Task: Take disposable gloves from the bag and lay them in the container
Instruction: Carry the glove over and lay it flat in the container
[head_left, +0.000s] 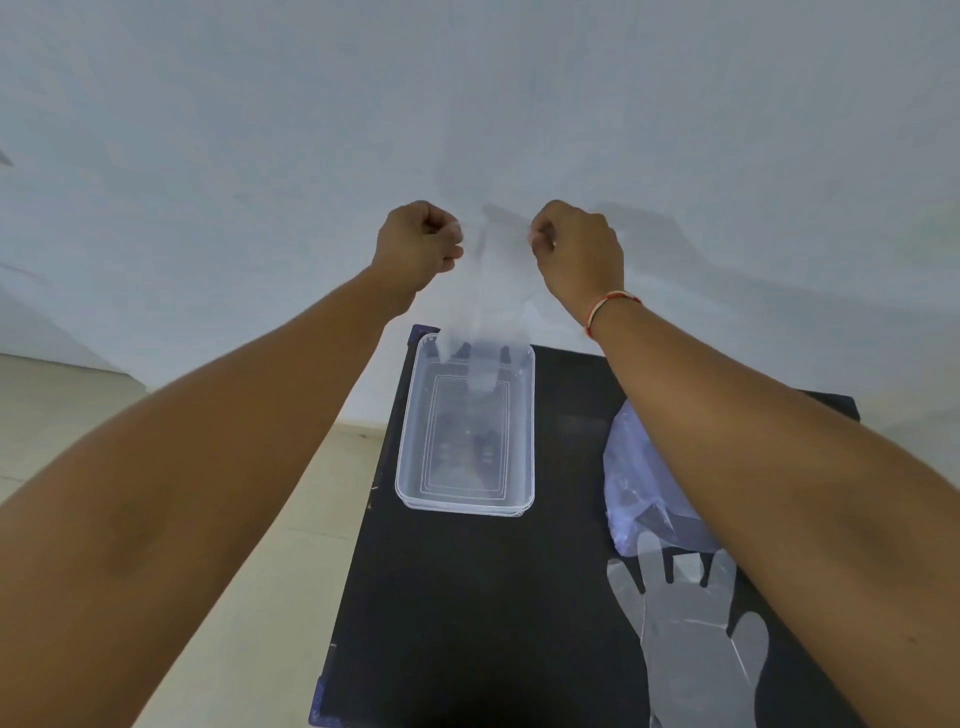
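Both hands, left hand (418, 241) and right hand (576, 249), pinch a clear disposable glove (491, 301) by its cuff, dangling over the plastic container (410, 415)'s far end. Tips look inside, I think. Next: lower it flat.

Bare forearms, no sleeves; red-and-white thread bracelet (612, 306) on right wrist.

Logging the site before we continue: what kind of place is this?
Probably a plain indoor room with a makeshift work spot: a bare pale wall, light floor, and one small black table against the wall.
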